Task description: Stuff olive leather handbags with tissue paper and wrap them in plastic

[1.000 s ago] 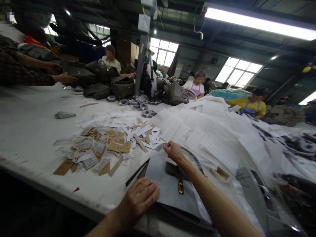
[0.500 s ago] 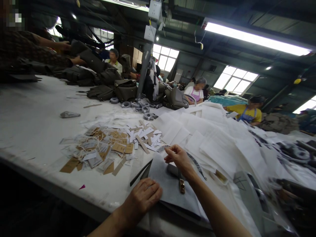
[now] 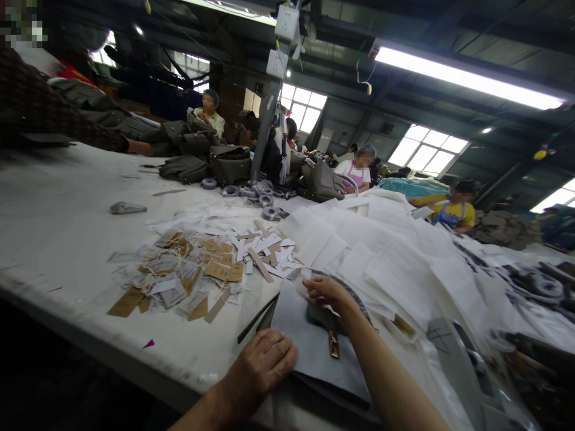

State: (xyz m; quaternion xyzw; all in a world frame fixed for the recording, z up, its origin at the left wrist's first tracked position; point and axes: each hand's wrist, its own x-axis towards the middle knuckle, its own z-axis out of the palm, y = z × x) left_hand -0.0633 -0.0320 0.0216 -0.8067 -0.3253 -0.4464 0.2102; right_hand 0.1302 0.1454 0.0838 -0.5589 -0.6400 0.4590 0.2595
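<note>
A dark grey bag (image 3: 330,389) lies at the table's near edge, with a pale grey sheet (image 3: 294,323) over its face. A dark strap (image 3: 256,317) sticks out on its left. A gold-coloured metal buckle (image 3: 333,345) on a dark tab rests over the sheet. My left hand (image 3: 267,362) is closed over the bag's lower left edge, fingers bent onto the sheet, thumb hidden. Above the sheet's far end, my right hand (image 3: 330,293) has its fingers curled together. Whatever sits at its fingertips is too small to name. A curved grey handle (image 3: 353,287) arcs behind it.
Brown tags (image 3: 218,269) with strings and paper strips (image 3: 269,242) lie left of the bag. White sheets (image 3: 390,257) are heaped to the right, beside a grey plastic holder (image 3: 462,359). Dark bags (image 3: 229,164) and a post (image 3: 265,131) stand behind. Co-workers sit farther back.
My right hand has lowered slightly and its fingers have straightened a little. My left hand stays nearly still on the bag. At far left, a co-worker's arms have moved off a dark bag.
</note>
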